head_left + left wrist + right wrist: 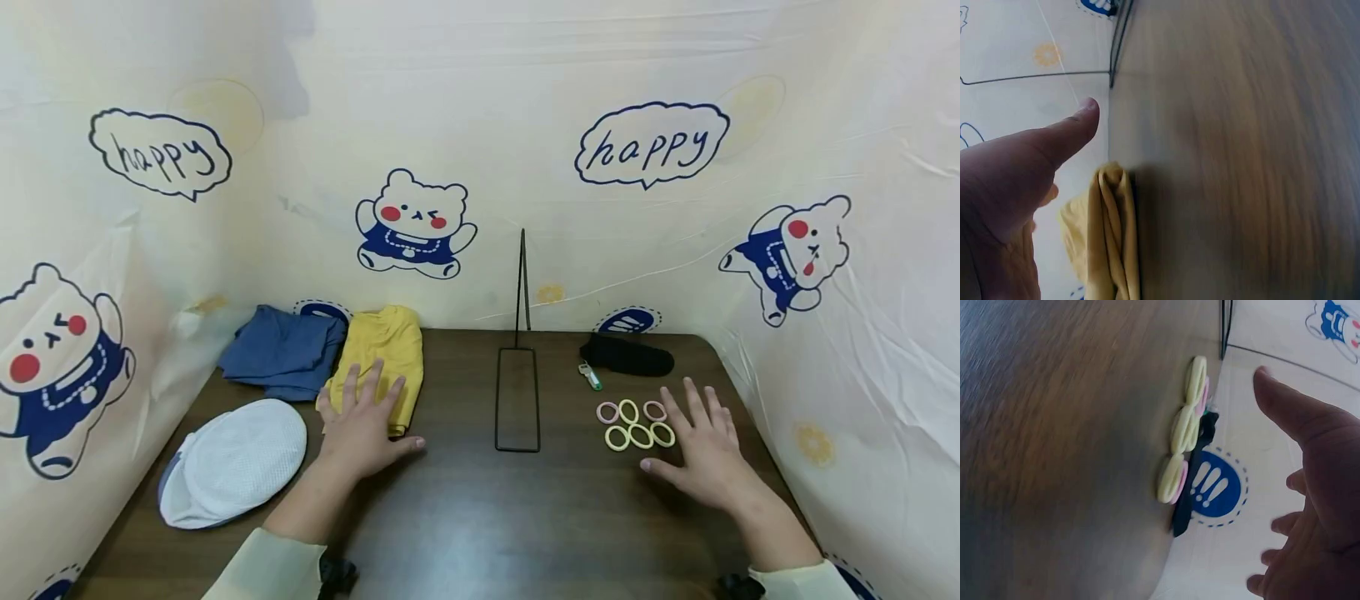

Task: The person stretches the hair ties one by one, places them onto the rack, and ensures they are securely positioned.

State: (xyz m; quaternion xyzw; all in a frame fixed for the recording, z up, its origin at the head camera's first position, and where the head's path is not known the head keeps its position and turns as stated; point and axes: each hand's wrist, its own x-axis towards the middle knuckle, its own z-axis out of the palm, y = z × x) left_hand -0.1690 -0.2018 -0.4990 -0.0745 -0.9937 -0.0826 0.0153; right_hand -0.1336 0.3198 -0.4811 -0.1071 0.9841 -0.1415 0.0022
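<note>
On a brown table (465, 500), before white sheeting (525, 83) printed with bears (408, 244): left hand (358, 427) over a yellow cloth (399, 346), right hand (705, 457) just beside six rings (632, 423), both spread wide and holding nothing. Folded, with soft creases, at left; pale yellow and pink, flat in two rows, at right.
</note>
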